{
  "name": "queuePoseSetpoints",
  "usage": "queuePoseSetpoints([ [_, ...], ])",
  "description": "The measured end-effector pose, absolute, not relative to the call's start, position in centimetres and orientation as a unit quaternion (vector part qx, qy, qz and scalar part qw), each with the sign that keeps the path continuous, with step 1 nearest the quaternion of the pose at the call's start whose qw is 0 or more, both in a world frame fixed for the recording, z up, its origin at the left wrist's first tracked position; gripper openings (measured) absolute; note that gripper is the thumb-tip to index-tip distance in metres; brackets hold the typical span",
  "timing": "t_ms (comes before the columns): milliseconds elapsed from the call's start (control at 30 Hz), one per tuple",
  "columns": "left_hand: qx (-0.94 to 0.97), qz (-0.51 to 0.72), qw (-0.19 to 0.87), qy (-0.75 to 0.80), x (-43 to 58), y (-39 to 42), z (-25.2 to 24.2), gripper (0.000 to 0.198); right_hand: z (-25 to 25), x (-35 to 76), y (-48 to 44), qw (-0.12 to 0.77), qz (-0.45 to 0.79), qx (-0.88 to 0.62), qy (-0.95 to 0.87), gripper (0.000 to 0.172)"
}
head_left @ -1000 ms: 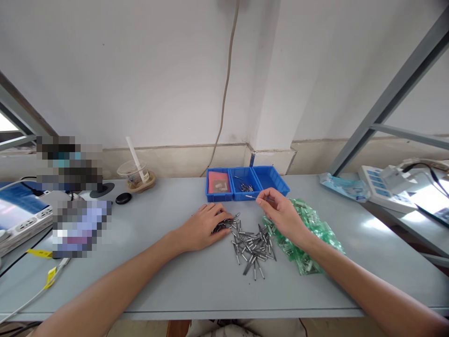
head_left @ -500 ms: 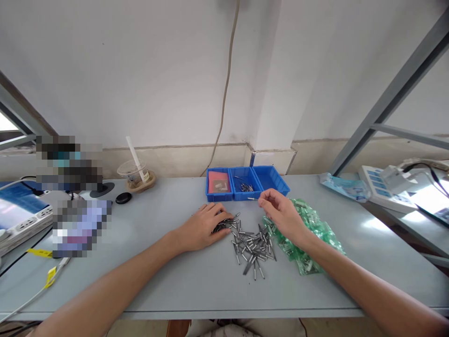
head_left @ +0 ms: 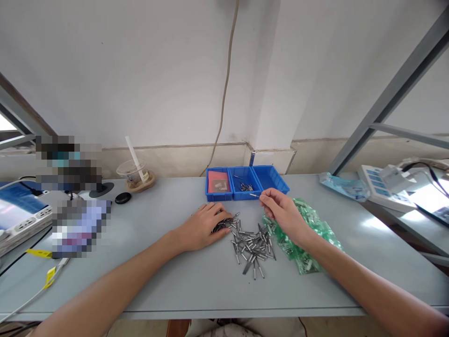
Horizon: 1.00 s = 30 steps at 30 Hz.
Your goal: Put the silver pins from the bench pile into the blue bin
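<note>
My right hand (head_left: 278,208) pinches one slim metal pin (head_left: 254,195) between thumb and fingertips, its tip pointing left over the front edge of the middle blue bin (head_left: 259,194). My left hand (head_left: 205,227) rests palm down on the table, fingers curled over a cluster of metal pins (head_left: 224,225), partly hidden beneath it. Between the hands spreads a loose pile of silver and dark grey pins (head_left: 253,248). More small metal pieces (head_left: 246,187) lie inside the middle bin. Beneath my right hand and wrist are green plastic bags (head_left: 308,243) with metal pieces inside.
The left blue bin (head_left: 219,197) holds a pink sheet and a small clear bag. A right blue bin (head_left: 271,179) adjoins the middle one. A lidded cup (head_left: 132,172), black round object (head_left: 123,198), power strip (head_left: 33,223) and cables sit left; blue packaging (head_left: 345,187) lies right.
My right hand has tilted and shifted slightly, and the pin's tip has risen to the middle bin's front edge. My left hand stays in place.
</note>
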<state>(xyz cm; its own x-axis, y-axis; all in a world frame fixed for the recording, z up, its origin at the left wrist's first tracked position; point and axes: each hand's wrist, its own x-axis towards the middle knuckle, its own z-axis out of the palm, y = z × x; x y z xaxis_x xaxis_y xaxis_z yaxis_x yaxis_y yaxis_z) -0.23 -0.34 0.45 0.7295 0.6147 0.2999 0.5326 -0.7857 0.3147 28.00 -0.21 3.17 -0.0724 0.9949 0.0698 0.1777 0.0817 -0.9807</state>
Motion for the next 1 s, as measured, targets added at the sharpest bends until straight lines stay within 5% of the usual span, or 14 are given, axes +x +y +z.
queuePoseSetpoints([
  [633,0.923,0.201,0.107,0.31,-0.18,-0.34,0.4,0.033,2.98,28.55,0.28,0.445,0.652,-0.411,-0.456,0.038],
  [1000,0.924,0.199,0.102,0.309,-0.2,-0.26,0.34,0.034,2.98,28.51,0.32,0.467,0.619,-0.419,-0.473,0.031],
])
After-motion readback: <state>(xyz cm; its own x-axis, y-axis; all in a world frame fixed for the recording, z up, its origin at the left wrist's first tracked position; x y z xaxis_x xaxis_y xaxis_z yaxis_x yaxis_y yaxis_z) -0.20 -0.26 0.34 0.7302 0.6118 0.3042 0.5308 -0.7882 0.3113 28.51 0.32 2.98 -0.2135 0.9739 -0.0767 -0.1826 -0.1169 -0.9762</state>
